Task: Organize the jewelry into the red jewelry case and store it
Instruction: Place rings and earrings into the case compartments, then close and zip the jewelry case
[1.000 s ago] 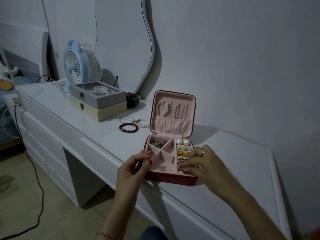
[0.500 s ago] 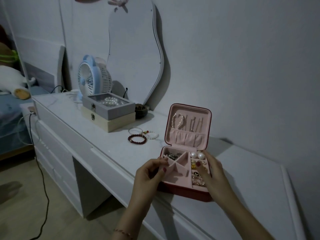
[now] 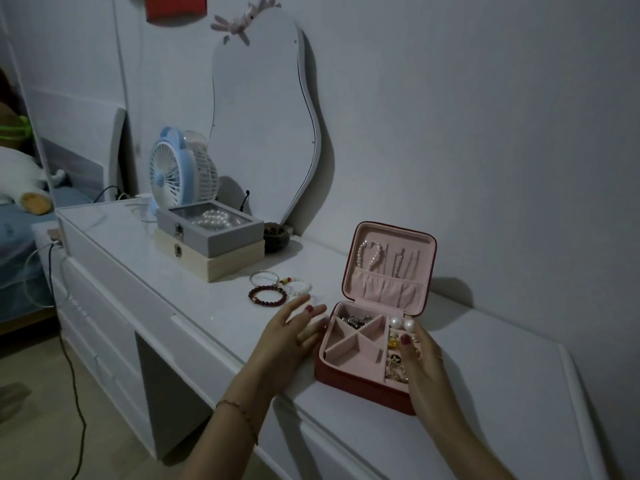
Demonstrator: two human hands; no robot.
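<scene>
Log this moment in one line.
red jewelry case: open | left hand: open, reaching toward bracelets | right hand: over right compartments

Left hand [image 3: 289, 336] open, fingers extended forward. Right hand [image 3: 420, 358] palm down, fingers loosely bent, holding nothing.

My right hand [image 3: 420, 358] is covering part of the red jewelry case's [image 3: 360, 384] right compartments; the small pieces there are blurring together, and my forearms are running off the bottom edge.
</scene>
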